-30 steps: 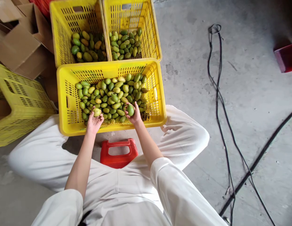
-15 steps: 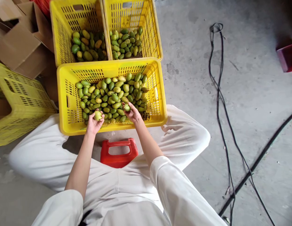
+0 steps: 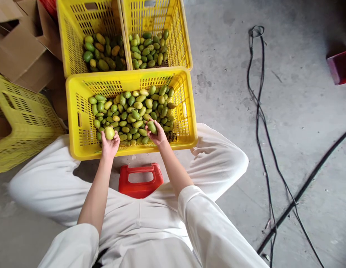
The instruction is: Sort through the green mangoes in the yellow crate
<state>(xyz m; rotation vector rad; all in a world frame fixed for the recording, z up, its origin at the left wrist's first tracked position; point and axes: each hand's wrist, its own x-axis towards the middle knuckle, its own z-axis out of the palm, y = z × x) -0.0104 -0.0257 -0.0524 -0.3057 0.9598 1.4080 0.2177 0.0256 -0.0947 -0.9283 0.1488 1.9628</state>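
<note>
My left hand (image 3: pixel 110 144) holds a pale yellow-green mango (image 3: pixel 109 133) over the near left part of a yellow crate (image 3: pixel 130 152). In my right hand (image 3: pixel 158 136) is a darker green mango (image 3: pixel 152 127), held above the near right part of the same crate. Below and beyond both hands lies a heap of small green and yellowish mangoes (image 3: pixel 136 114) inside the crate. The fingers of each hand curl round the fruit from the sides and below.
Beyond stand two more yellow crates (image 3: pixel 64 44) (image 3: pixel 189 48) with mangoes. Another yellow crate (image 3: pixel 30 123) and cardboard boxes (image 3: pixel 19 48) are at left. A red stool (image 3: pixel 140 190) is beneath me. Black cables (image 3: pixel 258 100) cross the floor at right, near a dark red object (image 3: pixel 340 67).
My left hand has shifted slightly left, and its mango has turned to show a rounder side. The mango in my right hand has turned too, showing more of its long green side.
</note>
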